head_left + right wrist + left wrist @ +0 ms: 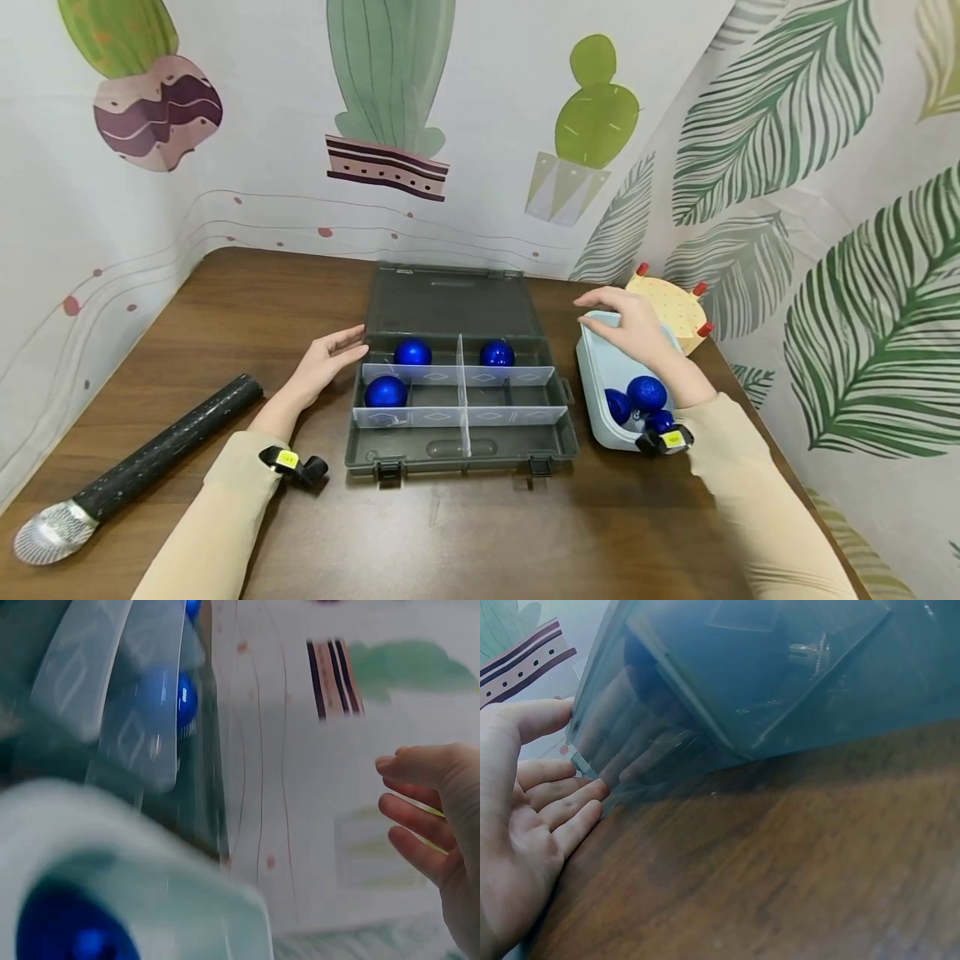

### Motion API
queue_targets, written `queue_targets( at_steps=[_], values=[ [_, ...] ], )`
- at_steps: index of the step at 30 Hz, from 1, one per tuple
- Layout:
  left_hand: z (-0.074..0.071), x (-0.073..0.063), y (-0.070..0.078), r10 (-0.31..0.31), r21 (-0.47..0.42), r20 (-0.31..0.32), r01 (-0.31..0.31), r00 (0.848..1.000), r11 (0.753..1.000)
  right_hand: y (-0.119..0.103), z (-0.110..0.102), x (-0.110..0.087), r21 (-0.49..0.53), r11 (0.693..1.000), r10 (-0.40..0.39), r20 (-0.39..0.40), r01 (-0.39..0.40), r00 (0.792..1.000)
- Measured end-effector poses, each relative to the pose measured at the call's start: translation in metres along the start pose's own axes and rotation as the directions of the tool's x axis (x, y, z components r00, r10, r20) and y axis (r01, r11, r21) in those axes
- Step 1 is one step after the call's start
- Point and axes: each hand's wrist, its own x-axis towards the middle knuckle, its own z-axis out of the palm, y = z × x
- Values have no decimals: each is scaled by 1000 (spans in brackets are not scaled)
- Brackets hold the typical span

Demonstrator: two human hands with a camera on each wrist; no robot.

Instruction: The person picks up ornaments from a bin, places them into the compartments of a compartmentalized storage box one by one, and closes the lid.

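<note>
Three balls point(647, 393) apparently lie below the right hand point(628, 327).

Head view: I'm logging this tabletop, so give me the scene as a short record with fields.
Organizer box: lid folded open, two columns by three rows
Balls in box: three blue balls, back left, back right, middle left
Light blue bin: right of the box, blue balls inside
Left hand: at the box's left side
Right hand: over the bin's far part, holding nothing
Microphone: lying left of the box
</note>
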Motion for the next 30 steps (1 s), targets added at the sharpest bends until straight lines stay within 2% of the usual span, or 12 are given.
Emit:
queue_targets(
  at_steps=[3,7,13,16,20,27,30],
  values=[
    [1,1,-1,2,7,1,-2,1000,1000,18,-12,-11,-8,997,73,76,-73,994],
    [1,1,-2,1,6,-1,-1,1000,1000,38,-24,-26,-23,988,155,178,-153,972],
    [2,1,-3,2,4,-5,-2,1000,1000,56,-37,-49,-71,969,246,289,-235,925],
    [1,1,-4,-1,-1,-10,1,1000,1000,61,-40,-57,-77,960,278,356,-269,892],
    [0,0,-3,2,-3,-8,-2,1000,1000,66,-42,-64,-82,943,323,455,-323,830],
    [0,0,-2,-2,3,-4,2,1000,1000,77,-42,-68,-109,919,361,622,-379,694],
    [1,0,-2,2,10,-4,-2,1000,1000,81,-41,-68,-98,917,348,671,-387,655]
  ],
)
